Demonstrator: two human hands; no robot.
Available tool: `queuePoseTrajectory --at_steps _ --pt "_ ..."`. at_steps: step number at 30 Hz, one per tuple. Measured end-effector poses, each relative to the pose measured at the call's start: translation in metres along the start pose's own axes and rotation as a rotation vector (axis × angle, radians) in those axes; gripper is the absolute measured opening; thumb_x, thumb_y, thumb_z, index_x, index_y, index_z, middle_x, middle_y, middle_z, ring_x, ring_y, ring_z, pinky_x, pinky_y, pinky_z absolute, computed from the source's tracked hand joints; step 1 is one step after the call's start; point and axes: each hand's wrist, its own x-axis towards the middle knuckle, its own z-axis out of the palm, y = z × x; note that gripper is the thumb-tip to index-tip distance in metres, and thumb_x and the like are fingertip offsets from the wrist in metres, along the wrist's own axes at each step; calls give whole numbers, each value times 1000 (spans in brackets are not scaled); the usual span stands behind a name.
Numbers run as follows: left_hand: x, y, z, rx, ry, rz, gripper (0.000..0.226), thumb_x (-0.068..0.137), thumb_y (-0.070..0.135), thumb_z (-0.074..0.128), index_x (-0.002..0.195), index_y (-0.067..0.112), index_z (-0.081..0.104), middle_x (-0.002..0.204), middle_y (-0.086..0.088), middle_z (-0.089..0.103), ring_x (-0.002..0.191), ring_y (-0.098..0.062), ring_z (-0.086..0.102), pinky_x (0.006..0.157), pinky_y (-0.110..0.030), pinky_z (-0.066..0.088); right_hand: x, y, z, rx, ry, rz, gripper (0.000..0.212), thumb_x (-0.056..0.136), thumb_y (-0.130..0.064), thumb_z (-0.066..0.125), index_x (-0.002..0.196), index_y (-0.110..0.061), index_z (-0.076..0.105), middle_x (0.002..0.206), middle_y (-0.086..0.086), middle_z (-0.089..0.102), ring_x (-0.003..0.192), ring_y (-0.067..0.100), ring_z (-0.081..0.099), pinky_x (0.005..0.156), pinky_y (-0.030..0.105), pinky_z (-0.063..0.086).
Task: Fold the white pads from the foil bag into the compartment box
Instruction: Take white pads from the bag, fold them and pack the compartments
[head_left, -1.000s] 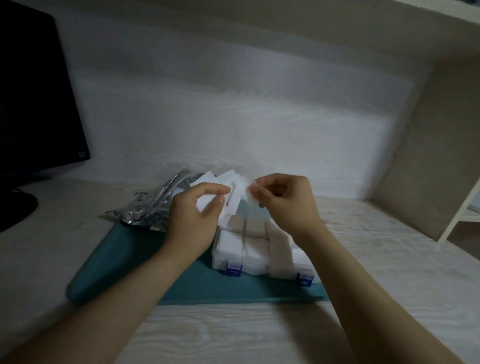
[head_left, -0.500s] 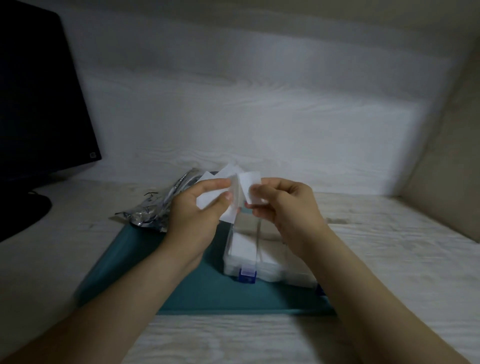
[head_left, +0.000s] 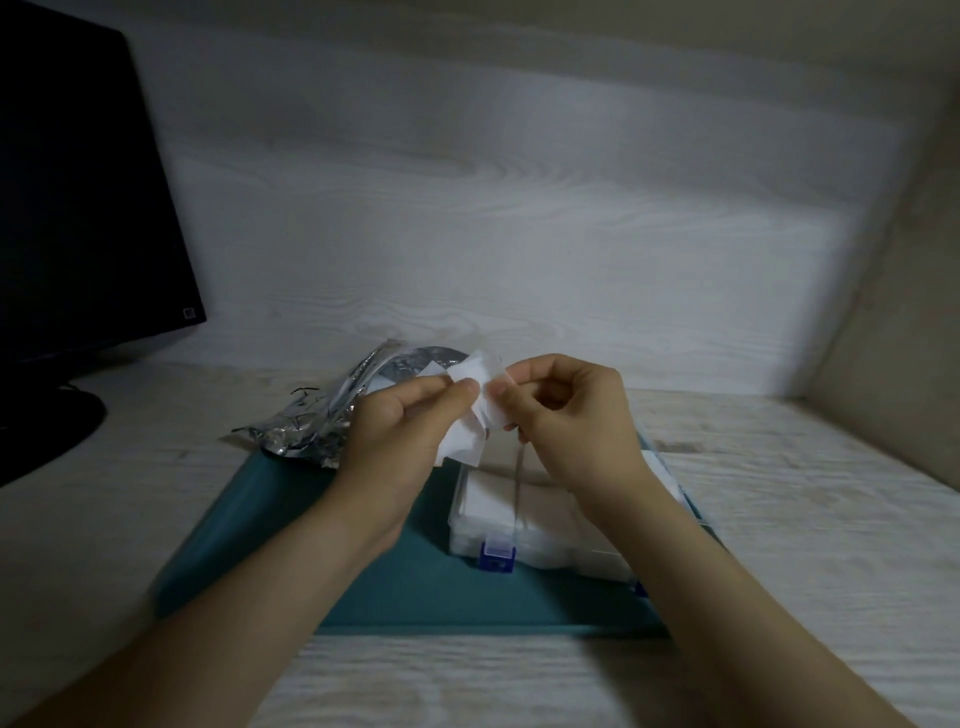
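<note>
We are holding one white pad (head_left: 475, 410) up between both hands, over the compartment box (head_left: 498, 514).

Our left hand (head_left: 400, 431) is gripping the pad's left side between the thumb and curled fingers, and our right hand (head_left: 566, 421) is pinching its right edge between thumb and forefinger, with the other fingers curled in. The pad is hanging creased in the air above the far left part of the box. The clear box, with a blue latch (head_left: 497, 556) on its near side, is sitting on a teal mat (head_left: 415, 587), and stacked pads (head_left: 488, 506) are filling its near compartments. The crumpled foil bag (head_left: 332, 421) is lying on the mat's far left corner, just behind our left hand. A dark monitor (head_left: 78, 182) is standing at the left of the desk (head_left: 805, 519).
</note>
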Motion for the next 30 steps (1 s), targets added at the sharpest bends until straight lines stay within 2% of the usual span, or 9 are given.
queuePoseTrajectory --at_steps 3,5,7,10,12,17,22,27,30 --pt "0 1 1 22 16 -9 19 103 22 66 110 13 82 107 -5 81 111 -27 75 109 -53 53 0 5 0 -40 46 -35 5 91 -14 82 91 -12 78 77 2 78 68 12 73 63 23 55" --pt "1 1 1 63 22 19 20 104 21 65 116 14 80 111 2 81 112 -17 75 107 -41 55 -2 5 -2 -33 100 -29 6 90 -20 83 90 -15 79 80 1 79 75 18 75 70 29 61" --pt "-1 2 1 102 23 43 18 105 19 64 113 17 80 108 8 81 108 -9 75 99 -28 54 -5 2 -5 89 109 -1 11 89 -22 84 91 -12 80 79 3 78 69 20 71 68 28 60" --pt "-3 3 1 159 -13 58 21 106 17 61 109 19 82 105 7 82 105 -12 76 98 -33 55 -10 -1 -8 207 7 22 18 88 -19 84 93 -3 79 62 2 64 51 10 50 54 22 44" --pt "-5 4 1 190 -65 60 23 106 17 60 105 17 82 104 3 82 106 -18 75 102 -38 56 -12 1 -6 187 -27 21 19 88 -14 83 93 3 77 55 -3 57 46 5 46 50 17 42" --pt "-6 6 3 233 -75 100 23 108 17 59 100 19 82 104 5 81 110 -14 73 103 -33 54 -12 8 -5 79 35 -4 18 86 -19 86 90 -5 77 59 -1 62 47 5 49 50 18 43" --pt "-6 8 4 213 -112 87 26 110 21 56 104 14 81 105 -5 81 111 -27 72 102 -40 54 -9 12 -5 -31 81 -48 17 85 -23 88 95 -15 78 65 3 71 54 8 60 58 25 51" --pt "-8 12 3 291 -117 156 21 107 24 61 101 23 81 103 15 80 106 0 70 89 -7 47 -8 16 -7 -114 39 -78 23 85 -31 88 104 -22 80 72 4 75 62 10 66 66 33 59" --pt "-5 7 -1 326 -118 183 24 109 24 57 104 19 81 103 6 80 107 -12 71 94 -21 52 -11 14 -7 -172 -21 -135 12 93 -27 81 104 -23 82 72 -1 76 61 7 64 62 32 57"
